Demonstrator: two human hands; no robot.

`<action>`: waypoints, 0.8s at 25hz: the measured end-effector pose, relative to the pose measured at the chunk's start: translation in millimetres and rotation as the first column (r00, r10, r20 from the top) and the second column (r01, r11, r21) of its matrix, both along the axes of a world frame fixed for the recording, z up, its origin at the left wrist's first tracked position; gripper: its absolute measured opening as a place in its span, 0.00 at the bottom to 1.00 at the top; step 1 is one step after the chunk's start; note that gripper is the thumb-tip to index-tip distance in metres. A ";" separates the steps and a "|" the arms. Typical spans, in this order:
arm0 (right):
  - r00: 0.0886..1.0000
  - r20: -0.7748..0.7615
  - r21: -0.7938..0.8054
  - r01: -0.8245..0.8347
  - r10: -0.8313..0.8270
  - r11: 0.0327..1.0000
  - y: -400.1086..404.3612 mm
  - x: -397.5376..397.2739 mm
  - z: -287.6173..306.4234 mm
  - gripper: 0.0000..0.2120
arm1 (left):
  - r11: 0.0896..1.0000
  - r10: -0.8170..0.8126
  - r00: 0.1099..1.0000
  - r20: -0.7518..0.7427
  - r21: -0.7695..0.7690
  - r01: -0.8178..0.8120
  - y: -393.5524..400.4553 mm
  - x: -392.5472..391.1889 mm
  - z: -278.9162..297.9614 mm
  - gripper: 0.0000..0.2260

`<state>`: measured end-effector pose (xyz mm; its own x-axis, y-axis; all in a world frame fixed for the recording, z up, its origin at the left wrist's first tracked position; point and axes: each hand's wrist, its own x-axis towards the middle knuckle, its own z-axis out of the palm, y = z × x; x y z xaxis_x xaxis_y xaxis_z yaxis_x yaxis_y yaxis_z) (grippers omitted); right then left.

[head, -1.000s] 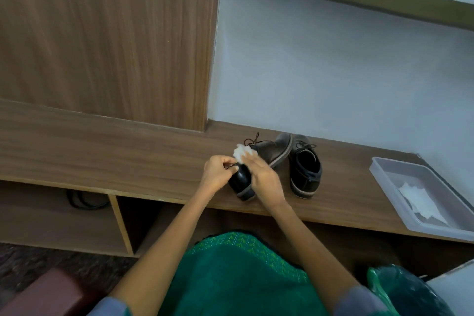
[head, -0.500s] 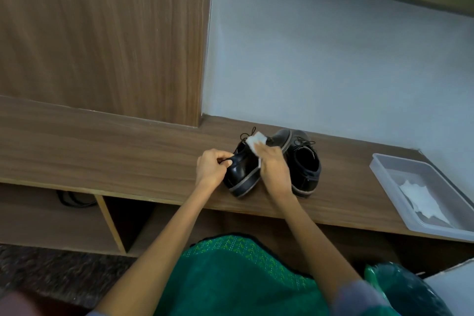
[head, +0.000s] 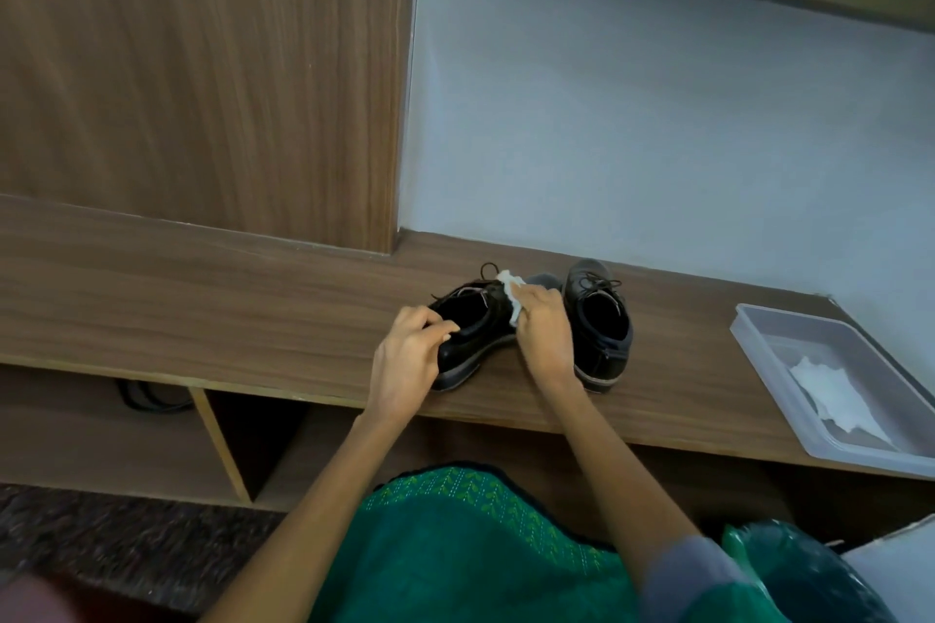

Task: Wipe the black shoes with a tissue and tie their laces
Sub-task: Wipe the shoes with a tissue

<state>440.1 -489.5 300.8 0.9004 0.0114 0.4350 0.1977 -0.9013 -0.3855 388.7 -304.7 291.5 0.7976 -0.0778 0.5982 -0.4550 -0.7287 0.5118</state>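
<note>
- Nearest, at the bottom: green patterned garment [head: 455, 546] across the lap, grey sleeve [head: 693, 572] on the right forearm, green plastic bag [head: 789, 572] at the lower right corner.
- Under the wooden shelf [head: 202, 319]: open cubbies, a loop of black cable [head: 146, 397] in the left one.
- Left hand [head: 407, 359], fingers curled, gripping the heel and collar of the left black shoe [head: 468, 334], which stands near the front edge of the shelf, toe pointing away and slightly right.
- Right hand [head: 544, 331], fingers bent, pinching a crumpled white tissue [head: 511, 293] and pressing it against the right side of that shoe, near the lacing; tissue sticking out beyond the fingertips.
- Laces [head: 488, 271] of the held shoe loose, ends trailing past the tongue.
- Second black shoe [head: 599, 324] just right of the right hand, upright on its sole, laces slack.
- Further right, well apart: clear plastic tray [head: 759, 339] at the shelf's end, with another white tissue [head: 830, 390] lying in it.
- Farthest: wood panel [head: 202, 66] at left, pale wall [head: 657, 116] behind the shoes.
- No readable brand, label or writing on the shoes or tray.
</note>
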 end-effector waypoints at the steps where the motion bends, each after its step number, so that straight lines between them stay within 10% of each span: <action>1: 0.992 -0.096 -0.026 0.084 -0.086 0.996 -10.2 8.7 2.3 0.20 | 0.999 -0.018 0.999 0.030 0.030 0.017 -1.9 -1.3 -2.9 0.14; 4: 0.945 -0.240 -0.057 0.213 -0.220 0.975 -17.9 18.4 3.8 0.15 | 0.997 -0.039 0.998 0.045 0.070 0.036 -5.0 -5.6 -6.8 0.16; 9: 0.999 -0.026 0.051 0.043 -0.041 0.998 1.7 -3.9 -10.6 0.17 | 0.995 -0.041 0.997 0.058 0.096 0.035 1.9 -9.2 -11.7 0.16; 16: 0.931 -0.324 -0.268 0.080 -0.168 0.960 -12.4 42.7 23.5 0.25 | 0.992 -0.025 0.998 0.050 0.124 0.019 3.0 -14.2 -7.3 0.17; 20: 0.966 -0.252 -0.129 -0.095 0.061 0.987 -1.0 51.4 33.8 0.16 | 0.995 0.008 0.999 0.034 0.096 -0.011 -0.4 -13.6 -8.7 0.18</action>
<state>491.6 -490.6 334.6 0.9733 0.1303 0.1891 0.1841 -0.9348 -0.3036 375.1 -305.1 282.9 0.7779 -0.1289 0.6150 -0.4637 -0.7783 0.4234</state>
